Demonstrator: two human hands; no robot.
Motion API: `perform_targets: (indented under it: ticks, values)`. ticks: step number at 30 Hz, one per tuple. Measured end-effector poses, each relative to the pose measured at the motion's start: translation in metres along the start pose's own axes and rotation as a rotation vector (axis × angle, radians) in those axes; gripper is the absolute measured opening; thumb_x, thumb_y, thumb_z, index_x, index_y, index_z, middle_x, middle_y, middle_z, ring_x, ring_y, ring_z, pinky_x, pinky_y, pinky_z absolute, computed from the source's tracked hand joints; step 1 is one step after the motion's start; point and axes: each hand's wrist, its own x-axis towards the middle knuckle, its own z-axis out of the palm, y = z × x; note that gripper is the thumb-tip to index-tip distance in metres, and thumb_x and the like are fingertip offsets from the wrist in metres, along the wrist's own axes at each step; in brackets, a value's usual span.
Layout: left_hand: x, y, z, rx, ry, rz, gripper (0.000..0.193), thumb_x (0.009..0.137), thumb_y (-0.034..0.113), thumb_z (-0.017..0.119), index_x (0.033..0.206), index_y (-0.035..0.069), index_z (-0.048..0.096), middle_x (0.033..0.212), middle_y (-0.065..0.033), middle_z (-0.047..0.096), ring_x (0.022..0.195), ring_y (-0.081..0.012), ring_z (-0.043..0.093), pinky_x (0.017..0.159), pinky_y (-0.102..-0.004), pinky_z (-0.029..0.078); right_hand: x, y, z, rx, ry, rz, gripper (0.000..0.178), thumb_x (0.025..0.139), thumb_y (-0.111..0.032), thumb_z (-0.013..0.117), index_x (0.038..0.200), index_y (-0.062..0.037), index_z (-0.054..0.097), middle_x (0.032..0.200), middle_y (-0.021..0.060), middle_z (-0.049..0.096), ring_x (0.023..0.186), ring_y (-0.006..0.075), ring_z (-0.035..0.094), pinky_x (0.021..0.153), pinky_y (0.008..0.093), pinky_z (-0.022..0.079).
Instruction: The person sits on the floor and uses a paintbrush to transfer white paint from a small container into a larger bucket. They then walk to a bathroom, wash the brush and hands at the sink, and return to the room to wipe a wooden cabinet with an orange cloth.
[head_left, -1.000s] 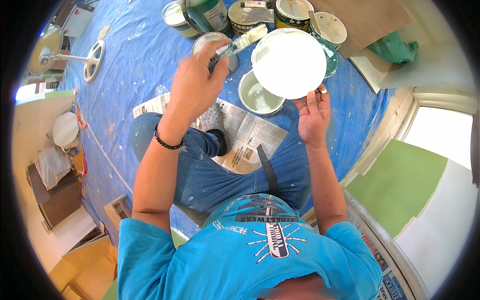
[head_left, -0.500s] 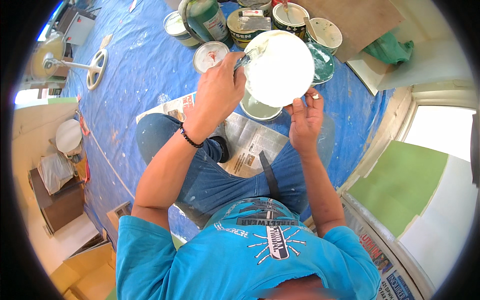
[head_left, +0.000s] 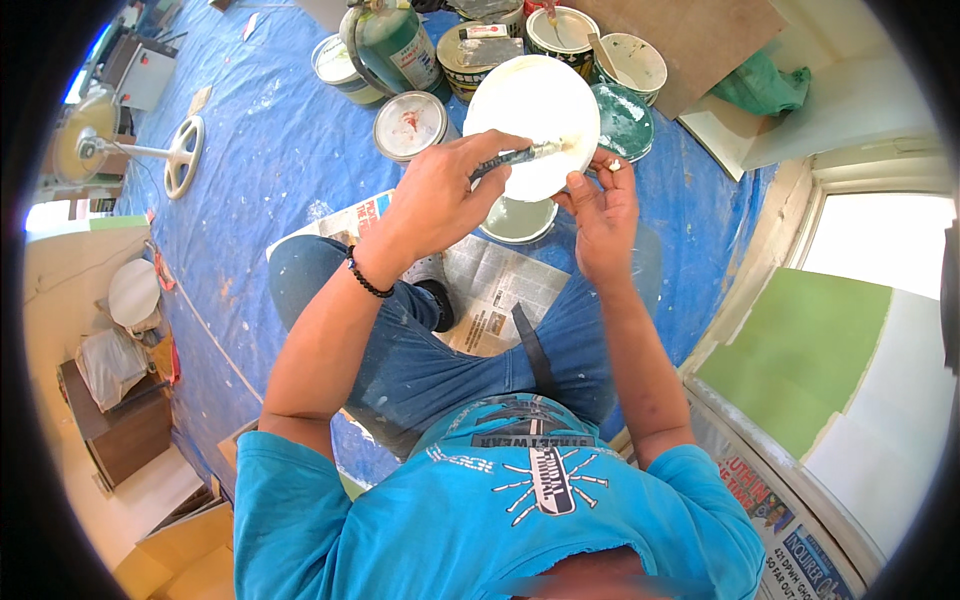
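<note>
Between the fingers of my left hand (head_left: 450, 192) is a paintbrush (head_left: 508, 160) with a dark handle and pale-coated bristles. Its tip lies over the lower right part of a round white disc (head_left: 525, 95). I cannot tell whether the disc is a pail lid or a board. My right hand (head_left: 602, 225) pinches the disc's lower right edge, holding it up and tilted. A small pale bit shows at the right fingers. Below the disc, partly covered by it, stands an open pot of pale grey-green paint (head_left: 520, 220).
Paint pails, including an open pale one (head_left: 635, 68), stand beyond the disc. A green-topped container (head_left: 622, 122) is on the right, a red-smeared lid (head_left: 410, 125) on the left. Newspaper (head_left: 500, 290) lies between my legs on the blue tarp (head_left: 260, 130). A fan (head_left: 95, 145) is far left.
The paintbrush has moved from the disc's left edge across to its lower right, with my left hand shifting down. The disc has moved slightly left and tilted differently.
</note>
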Motion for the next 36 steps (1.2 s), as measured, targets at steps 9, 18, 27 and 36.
perform_targets:
  ticks: [9,18,27,36]
  values:
    - [0.006,-0.036,-0.055,-0.011,-0.301,-0.174,0.033,0.093,0.013,0.066,0.126,0.011,0.073,0.074,-0.0053,0.06,0.059,-0.0121,0.046,0.056,-0.0319,0.041,0.014,-0.003,-0.043,-0.13,0.089,0.053,0.034,0.105,-0.007,0.064,0.135,0.0011,0.049,0.131,0.0117,0.06,0.116,0.0191,0.066,0.092,0.0338,0.06]
    - [0.021,-0.16,-0.012,0.081,-0.7,-0.011,0.035,0.093,0.013,0.063,0.127,0.009,0.071,0.099,-0.0121,0.073,0.087,-0.027,0.069,0.079,-0.0413,0.054,0.014,0.064,-0.068,-0.135,0.136,0.112,0.034,0.105,-0.006,0.063,0.134,0.0026,0.049,0.13,0.0126,0.061,0.109,0.0161,0.068,0.084,0.0297,0.058]
    - [0.023,-0.213,0.023,0.751,-0.747,0.417,0.045,0.088,0.003,0.064,0.128,0.019,0.072,0.105,-0.0048,0.065,0.101,-0.0238,0.068,0.088,-0.0394,0.052,-0.008,0.099,-0.087,-0.31,0.149,0.229,0.032,0.103,-0.003,0.065,0.132,0.0035,0.051,0.123,0.0127,0.065,0.101,0.0152,0.071,0.083,0.0278,0.057]
    - [0.019,-0.193,-0.006,0.834,-0.733,0.362,0.044,0.088,0.003,0.061,0.127,0.019,0.073,0.106,-0.0025,0.065,0.101,-0.0215,0.067,0.086,-0.0387,0.051,-0.004,0.104,-0.092,-0.328,0.161,0.226,0.031,0.102,-0.001,0.064,0.13,0.0032,0.052,0.122,0.0144,0.066,0.103,0.0176,0.072,0.084,0.0281,0.056]
